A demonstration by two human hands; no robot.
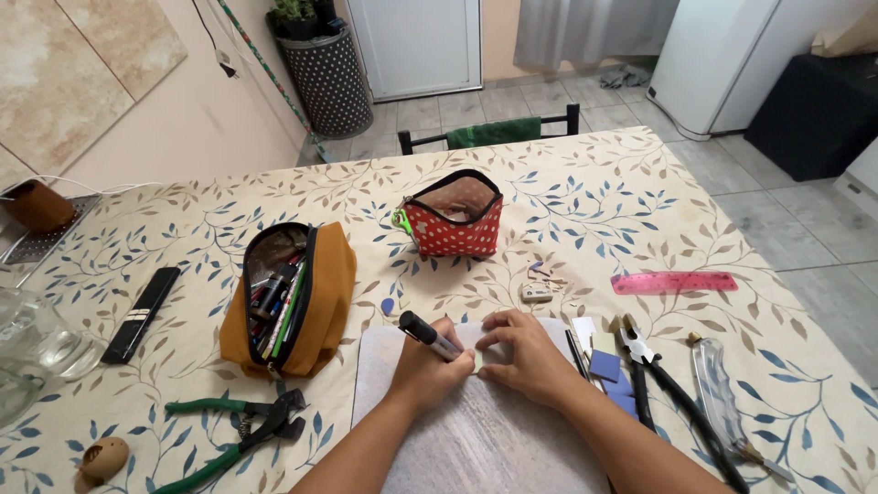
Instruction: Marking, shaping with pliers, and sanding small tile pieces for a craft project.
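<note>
Presently, head view, all places given from the grey work mat (476, 439):

- Left hand (427, 366): fingers closed around a black marker (428, 335), tip down at the mat's far edge, cap end slanting up and away to the left.
- Right hand (526, 355): fingers bent and narrow, pinning a small pale piece (478, 359) on the mat's far edge, touching the left hand.
- Mustard pencil case (322, 302): left of the mat, unzipped, packed with pens.
- Red pouch with white dots (455, 224): beyond the mat, open, green pull at its left corner.
- Green-handled pliers (240, 437): left of the mat, nearer the viewer.
- Black remote (140, 314): far left.
- Blue squares (608, 370) and a white slip: just beside the mat's right edge.
- Black-handled cutter (658, 384) and a clear-handled tool (722, 393): right of the mat.
- Pink ruler (674, 282): right and beyond.
- Small pale chips (538, 291): just beyond the mat; printing, if any, too small to tell.
- Leaf-patterned tabletop (585, 192): carries everything.
- Risk, as a judgement: the marker tip sits close to the pinning fingertips, so a slip could ink the fingers; light pressure could let the small piece shift and skew the line.
</note>
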